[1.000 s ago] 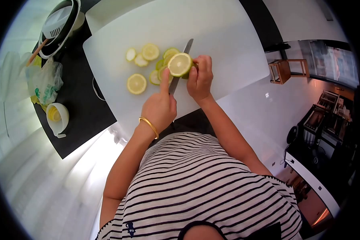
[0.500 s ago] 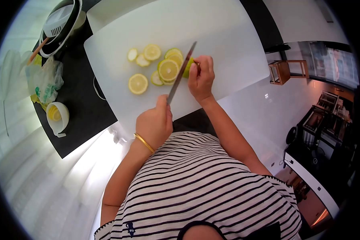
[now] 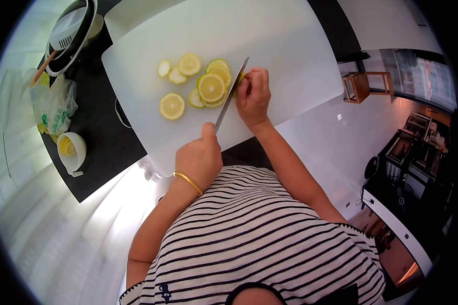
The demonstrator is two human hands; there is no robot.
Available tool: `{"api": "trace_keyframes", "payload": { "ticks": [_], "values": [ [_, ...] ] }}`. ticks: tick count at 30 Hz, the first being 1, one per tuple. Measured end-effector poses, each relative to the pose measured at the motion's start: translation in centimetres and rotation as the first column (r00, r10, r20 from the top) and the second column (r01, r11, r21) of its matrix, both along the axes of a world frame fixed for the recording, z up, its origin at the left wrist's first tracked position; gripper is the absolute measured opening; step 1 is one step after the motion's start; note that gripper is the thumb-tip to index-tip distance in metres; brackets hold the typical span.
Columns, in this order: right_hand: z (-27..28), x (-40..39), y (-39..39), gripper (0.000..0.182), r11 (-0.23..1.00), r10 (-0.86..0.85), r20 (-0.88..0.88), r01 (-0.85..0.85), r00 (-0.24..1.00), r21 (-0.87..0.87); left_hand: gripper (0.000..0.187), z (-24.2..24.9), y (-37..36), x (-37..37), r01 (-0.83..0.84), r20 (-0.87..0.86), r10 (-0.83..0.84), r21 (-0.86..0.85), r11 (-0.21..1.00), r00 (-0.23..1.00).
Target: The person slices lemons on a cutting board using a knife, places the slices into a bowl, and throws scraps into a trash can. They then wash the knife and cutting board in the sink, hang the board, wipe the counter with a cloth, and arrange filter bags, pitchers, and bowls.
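Note:
The handle of a knife (image 3: pixel 232 94) is wrapped in my left hand (image 3: pixel 199 158), which has a gold bangle at its wrist. The blade points up and away, between the slices and my right hand (image 3: pixel 254 99). The fingers of my right hand are closed round a green-skinned lemon piece (image 3: pixel 242 77), mostly hidden behind the blade and fingers. Left of the blade, several overlapping lemon slices (image 3: pixel 211 88) lie on the white cutting board (image 3: pixel 290 56). Farther left on the board are a loose round slice (image 3: pixel 172 106), another slice (image 3: pixel 190 65) and two small pale end pieces (image 3: pixel 177 75).
On the dark counter (image 3: pixel 104 147) at the left are a white cup (image 3: pixel 75 161) with yellow slices inside, a crumpled plastic bag (image 3: pixel 61 104) and a pot-like vessel with a white basket (image 3: pixel 68 30). A wooden stool (image 3: pixel 356 88) stands beyond the board, at the right.
The knife blade sits slightly lower in the view, closer to my right hand's fingertips. Less of the green lemon piece shows. The board and slices have shifted a little left in the view.

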State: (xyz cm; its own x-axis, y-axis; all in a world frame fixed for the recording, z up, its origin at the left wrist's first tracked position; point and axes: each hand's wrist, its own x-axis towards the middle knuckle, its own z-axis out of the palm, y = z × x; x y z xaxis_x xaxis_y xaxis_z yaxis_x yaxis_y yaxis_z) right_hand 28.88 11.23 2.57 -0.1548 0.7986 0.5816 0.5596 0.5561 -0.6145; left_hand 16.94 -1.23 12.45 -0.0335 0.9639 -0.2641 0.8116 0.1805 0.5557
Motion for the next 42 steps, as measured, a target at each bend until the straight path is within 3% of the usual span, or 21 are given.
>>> {"api": "trace_keyframes", "payload": {
  "ticks": [10, 14, 20, 22, 25, 28, 30, 34, 40, 42],
  "values": [
    [0.1, 0.2, 0.3, 0.001, 1.000, -0.005, 0.034, 0.006, 0.999, -0.013, 0.023, -0.8, 2.1, 1.0, 0.002, -0.063, -0.011, -0.134, 0.991, 0.998],
    [0.6, 0.3, 0.2, 0.002, 0.999, 0.015, 0.061, -0.017, 0.998, 0.027, 0.023, -2.7, 4.7, 2.0, -0.002, -0.031, 0.000, -0.041, 0.999, 1.000],
    [0.0, 0.3, 0.3, 0.003, 1.000, -0.009, 0.000, 0.009, 1.000, 0.004, 0.020, -2.6, 4.3, 2.0, 0.005, -0.068, -0.026, -0.298, 0.955, 0.997],
    [0.3, 0.4, -0.2, 0.003, 0.999, 0.007, -0.016, -0.007, 1.000, -0.039, 0.022, -4.4, 5.4, 2.6, -0.010, -0.038, 0.003, -0.178, 0.984, 0.999],
    [0.9, 0.9, 0.7, 0.004, 0.999, 0.009, 0.014, -0.009, 1.000, 0.035, 0.024, -5.5, 7.1, 3.0, -0.024, -0.030, 0.019, -0.169, 0.985, 0.999],
    [0.8, 2.3, 0.1, 0.011, 0.992, 0.128, -0.022, -0.127, 0.992, 0.021, 0.029, -5.6, 6.9, 2.9, -0.023, -0.015, 0.021, -0.146, 0.989, 1.000],
    [1.6, 2.7, -0.5, 0.020, 0.947, 0.171, -0.205, -0.218, 0.964, -0.234, 0.033, -5.5, 6.8, 2.7, -0.027, 0.012, 0.029, -0.128, 0.991, 1.000],
    [0.3, 3.1, -0.4, 0.026, 0.954, 0.210, -0.160, -0.237, 0.965, -0.182, 0.045, -5.3, 6.1, 2.0, -0.033, 0.150, 0.030, 0.016, 0.999, 0.988],
    [0.7, 3.2, -0.7, 0.029, 0.955, 0.194, -0.131, -0.217, 0.972, -0.201, 0.047, -1.4, 3.5, 1.0, -0.062, 0.085, 0.059, 0.030, 0.998, 0.995],
    [1.1, 3.0, -0.5, 0.031, 0.968, 0.198, -0.097, -0.210, 0.975, -0.136, 0.046, -0.5, 2.5, 0.9, -0.083, 0.094, 0.079, 0.032, 0.996, 0.992]
  ]
}}
